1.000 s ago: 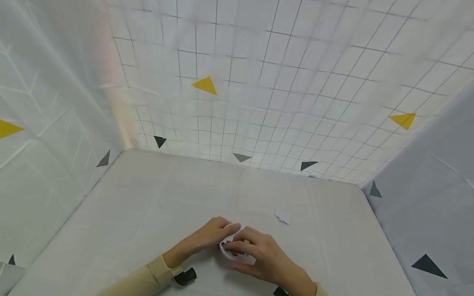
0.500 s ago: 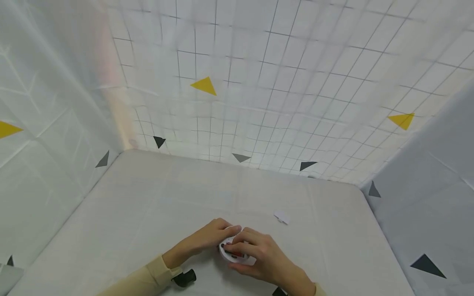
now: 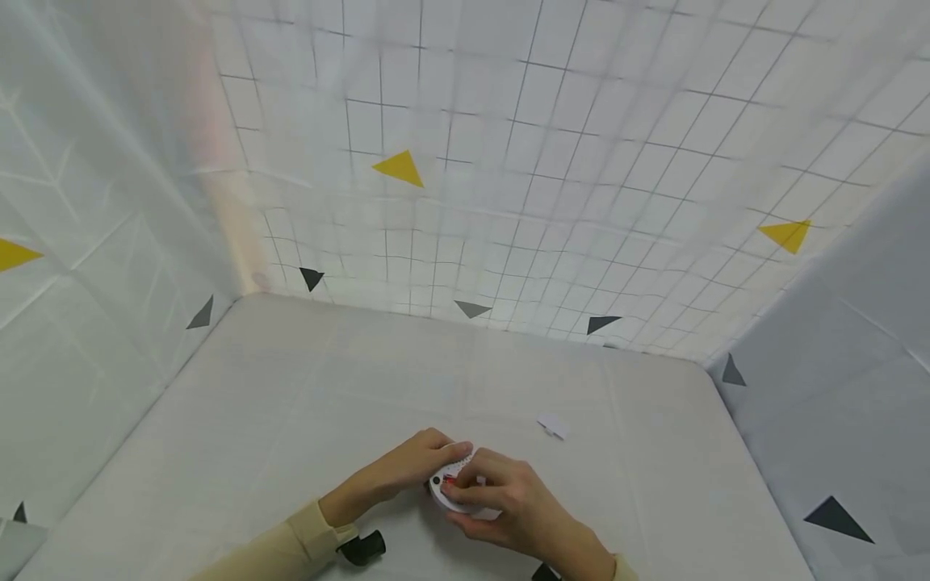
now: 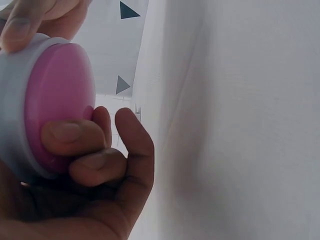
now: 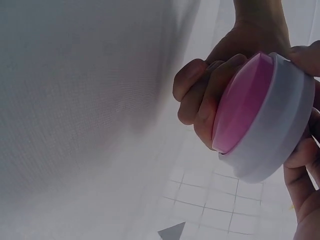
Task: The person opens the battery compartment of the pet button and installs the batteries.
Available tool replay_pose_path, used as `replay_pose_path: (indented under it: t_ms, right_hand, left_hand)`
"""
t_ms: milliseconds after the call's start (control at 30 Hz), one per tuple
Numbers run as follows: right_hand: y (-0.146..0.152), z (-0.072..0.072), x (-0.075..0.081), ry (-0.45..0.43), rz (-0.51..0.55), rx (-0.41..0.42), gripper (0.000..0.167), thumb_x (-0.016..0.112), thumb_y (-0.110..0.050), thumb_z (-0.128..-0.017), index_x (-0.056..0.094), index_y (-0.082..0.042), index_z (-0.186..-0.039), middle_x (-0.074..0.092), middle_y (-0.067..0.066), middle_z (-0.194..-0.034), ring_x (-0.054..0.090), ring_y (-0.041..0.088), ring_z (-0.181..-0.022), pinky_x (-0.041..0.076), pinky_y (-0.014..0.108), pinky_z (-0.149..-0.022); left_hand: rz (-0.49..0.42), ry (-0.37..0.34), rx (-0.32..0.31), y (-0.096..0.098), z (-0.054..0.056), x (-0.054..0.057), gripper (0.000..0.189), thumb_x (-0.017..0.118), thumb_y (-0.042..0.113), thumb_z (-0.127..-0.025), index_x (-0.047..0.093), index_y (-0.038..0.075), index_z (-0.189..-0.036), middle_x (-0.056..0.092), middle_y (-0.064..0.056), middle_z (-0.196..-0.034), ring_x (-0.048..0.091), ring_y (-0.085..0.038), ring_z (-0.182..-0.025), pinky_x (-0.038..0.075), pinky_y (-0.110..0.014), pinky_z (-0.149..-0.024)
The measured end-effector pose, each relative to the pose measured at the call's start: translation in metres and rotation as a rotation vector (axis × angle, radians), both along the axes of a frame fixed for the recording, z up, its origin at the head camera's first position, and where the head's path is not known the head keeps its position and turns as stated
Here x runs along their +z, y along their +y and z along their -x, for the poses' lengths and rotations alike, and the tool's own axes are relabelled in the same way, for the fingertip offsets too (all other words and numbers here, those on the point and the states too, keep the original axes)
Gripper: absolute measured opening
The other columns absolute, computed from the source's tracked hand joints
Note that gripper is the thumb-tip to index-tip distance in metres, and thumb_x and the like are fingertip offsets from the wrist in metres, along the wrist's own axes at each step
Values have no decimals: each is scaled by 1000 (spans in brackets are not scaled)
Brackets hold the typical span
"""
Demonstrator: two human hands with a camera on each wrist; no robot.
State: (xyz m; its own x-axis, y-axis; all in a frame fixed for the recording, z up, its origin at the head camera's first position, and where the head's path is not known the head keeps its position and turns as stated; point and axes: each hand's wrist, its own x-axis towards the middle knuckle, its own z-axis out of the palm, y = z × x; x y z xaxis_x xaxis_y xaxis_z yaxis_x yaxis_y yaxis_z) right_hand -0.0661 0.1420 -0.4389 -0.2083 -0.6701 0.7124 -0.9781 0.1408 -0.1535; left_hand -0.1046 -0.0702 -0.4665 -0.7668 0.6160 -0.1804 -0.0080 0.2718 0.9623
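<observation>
A round white device with a domed pink face is held over the table with its back turned up. In the head view the white back shows a row of small holes and a recess. My left hand grips it from the left, thumb on the upper rim and fingers curled against the pink side. My right hand bends over the back, its fingertips pinching a small red battery at the recess, largely hidden by them. The right thumb stays at the lower rim.
A small white flat cover with a tab lies on the white tabletop, beyond my right hand. White cloth walls with grid lines and triangles enclose the table. A black wrist camera sits under my left wrist.
My right fingers have curled more over the recess; the longer red and dark battery that showed under them is now mostly covered, with red showing farther up. The left hand keeps its grip.
</observation>
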Motion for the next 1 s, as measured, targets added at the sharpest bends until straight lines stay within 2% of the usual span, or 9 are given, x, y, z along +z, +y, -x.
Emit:
replay_pose_path:
  t_ms: [200, 400, 567, 667, 767, 933, 1000]
  right_hand:
    - [-1, 0, 1, 45, -1, 2, 21, 88, -14, -84, 80, -12, -103, 66, -1, -97, 61, 7, -83, 47, 6, -78]
    - [0, 1, 6, 132, 46, -93, 12, 86, -23, -89, 82, -14, -95, 62, -5, -83, 54, 5, -72, 43, 6, -66]
    - [1, 3, 8, 146, 39, -100, 21, 94, -21, -79, 81, -14, -94, 63, -6, -80, 55, 7, -75, 45, 8, -68]
    - [3, 5, 8, 119, 21, -113, 27, 96, -20, -75, 81, -15, -97, 63, -7, -83, 57, 7, -77, 45, 8, -70]
    - [6, 6, 7, 82, 18, -133, 28, 96, -21, -76, 80, -16, -99, 64, -8, -85, 58, 7, -80, 47, 10, -71]
    - [13, 8, 7, -11, 32, -101, 27, 91, -20, -84, 80, -14, -108, 71, -7, -91, 60, 8, -85, 50, 13, -76]
    - [18, 11, 7, -51, 44, -123, 24, 88, -16, -87, 80, -12, -109, 73, -6, -93, 61, 9, -86, 51, 15, -77]
  left_hand:
    - [-23, -11, -1, 1, 0, -1, 51, 56, 45, -106, 77, 4, -83, 54, 6, -66, 44, -9, -59, 32, -23, -55]
    - [-30, -29, 24, 0, 3, 1, 54, 54, 47, -107, 75, 4, -81, 59, 3, -65, 43, -8, -56, 32, -23, -51]
    - [-32, -44, 46, 0, 3, 1, 53, 55, 46, -107, 73, 4, -80, 56, 4, -65, 42, -10, -58, 31, -25, -54]
    - [-41, -51, 60, 1, 2, 0, 52, 55, 46, -107, 74, 4, -82, 58, 4, -65, 44, -10, -57, 33, -25, -53]
    - [-49, -52, 81, 0, 2, 1, 51, 54, 47, -108, 74, 6, -85, 59, 4, -66, 47, -10, -57, 37, -26, -52]
    - [-13, -39, 98, -1, 4, 2, 50, 56, 48, -106, 72, 7, -82, 59, 3, -66, 48, -10, -57, 40, -27, -53]
    - [6, -38, 101, -2, 4, 2, 51, 56, 49, -106, 73, 7, -83, 60, 3, -68, 49, -10, -58, 40, -27, -54]
